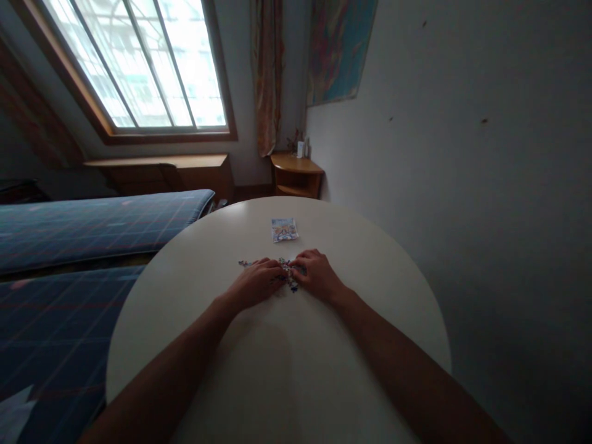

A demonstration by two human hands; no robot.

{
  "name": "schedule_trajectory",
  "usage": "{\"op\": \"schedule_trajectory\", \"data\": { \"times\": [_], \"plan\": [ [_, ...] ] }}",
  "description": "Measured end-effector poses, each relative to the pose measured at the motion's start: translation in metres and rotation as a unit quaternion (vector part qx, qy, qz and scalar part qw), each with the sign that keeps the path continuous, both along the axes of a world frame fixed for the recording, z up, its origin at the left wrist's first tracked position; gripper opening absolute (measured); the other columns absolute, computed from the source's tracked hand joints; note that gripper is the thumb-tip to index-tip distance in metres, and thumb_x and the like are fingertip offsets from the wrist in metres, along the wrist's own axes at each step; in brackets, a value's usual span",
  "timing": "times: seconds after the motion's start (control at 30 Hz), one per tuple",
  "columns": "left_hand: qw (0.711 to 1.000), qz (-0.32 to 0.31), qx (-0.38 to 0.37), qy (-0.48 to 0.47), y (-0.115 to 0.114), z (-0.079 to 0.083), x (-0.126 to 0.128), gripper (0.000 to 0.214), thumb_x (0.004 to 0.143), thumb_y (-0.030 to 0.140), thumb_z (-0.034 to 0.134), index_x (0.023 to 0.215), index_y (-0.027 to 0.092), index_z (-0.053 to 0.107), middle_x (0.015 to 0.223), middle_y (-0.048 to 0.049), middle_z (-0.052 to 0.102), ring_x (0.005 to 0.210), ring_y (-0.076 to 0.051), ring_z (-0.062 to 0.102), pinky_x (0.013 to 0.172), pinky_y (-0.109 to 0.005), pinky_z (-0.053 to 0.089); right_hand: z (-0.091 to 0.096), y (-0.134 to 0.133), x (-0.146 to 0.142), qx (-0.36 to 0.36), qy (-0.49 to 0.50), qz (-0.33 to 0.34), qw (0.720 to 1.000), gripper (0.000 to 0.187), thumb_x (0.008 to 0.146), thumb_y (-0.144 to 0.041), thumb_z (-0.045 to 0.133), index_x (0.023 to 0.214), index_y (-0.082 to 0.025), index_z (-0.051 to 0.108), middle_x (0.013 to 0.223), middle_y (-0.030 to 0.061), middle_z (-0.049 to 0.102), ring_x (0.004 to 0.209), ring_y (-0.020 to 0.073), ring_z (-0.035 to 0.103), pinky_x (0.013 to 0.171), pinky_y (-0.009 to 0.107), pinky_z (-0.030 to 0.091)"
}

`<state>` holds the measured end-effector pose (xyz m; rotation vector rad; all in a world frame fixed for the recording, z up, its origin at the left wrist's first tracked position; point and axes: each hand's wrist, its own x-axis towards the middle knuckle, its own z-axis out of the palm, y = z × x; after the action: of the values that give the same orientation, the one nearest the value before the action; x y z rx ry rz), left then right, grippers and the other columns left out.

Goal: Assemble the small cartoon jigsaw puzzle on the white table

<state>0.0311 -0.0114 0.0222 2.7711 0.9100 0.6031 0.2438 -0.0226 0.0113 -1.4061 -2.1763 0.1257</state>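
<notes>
A loose heap of small jigsaw puzzle pieces (293, 285), blue, white and brown, lies near the middle of the round table. My left hand (259, 282) rests palm down over the left part of the heap, its fingers stretched across the pieces. From the other side, my right hand (315, 272) lies over the right part, with fingers apart and slightly bent. Both hands touch the pieces and hide many of them. Just beyond them is a small picture sheet or packet (284, 229) with a blue and brown print, flat on the tabletop.
The white round table (370, 271) stands close to the wall (485, 234) on the right. Blue plaid mattresses (92, 228) are on the left. Behind are a wooden corner shelf (296, 163), a long desk (203, 161), a curtain (268, 80) and a bright window (152, 61).
</notes>
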Motion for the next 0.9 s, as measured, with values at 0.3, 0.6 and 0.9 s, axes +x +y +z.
{"op": "schedule_trajectory", "data": {
  "times": [0.3,0.6,0.9],
  "plan": [
    [0.999,0.054,0.002,-0.005,0.005,0.002,-0.009,0.016,0.09,0.022,0.063,0.103,0.024,0.072,0.105,-0.0054,0.072,0.098,-0.022,0.064,0.088,-0.034,0.05,0.003,-0.001,0.0,-0.001,-0.008,0.011,1.0,0.018,0.087,-0.03,0.069,0.102,-0.024,0.077,0.107,0.0075,0.069,0.106,0.0231,0.055,0.096,0.038,0.039],
    [0.99,0.132,-0.017,-0.04,0.014,0.002,-0.02,0.015,0.09,0.024,0.06,0.103,0.024,0.069,0.106,-0.004,0.072,0.1,-0.022,0.065,0.088,-0.034,0.05,0.006,-0.002,-0.005,-0.003,-0.004,-0.011,1.0,0.019,0.086,-0.038,0.07,0.092,-0.021,0.077,0.104,0.008,0.071,0.102,0.0234,0.056,0.093,0.039,0.039],
    [0.986,0.165,-0.013,-0.023,0.016,-0.001,-0.021,0.012,0.09,0.027,0.062,0.099,0.025,0.071,0.101,-0.0044,0.073,0.095,-0.023,0.066,0.084,-0.034,0.051,0.007,-0.004,-0.012,-0.007,0.0,-0.021,1.0,0.015,0.086,-0.035,0.07,0.09,-0.023,0.077,0.102,0.0072,0.071,0.1,0.0229,0.058,0.09,0.038,0.041]
  ]
}}
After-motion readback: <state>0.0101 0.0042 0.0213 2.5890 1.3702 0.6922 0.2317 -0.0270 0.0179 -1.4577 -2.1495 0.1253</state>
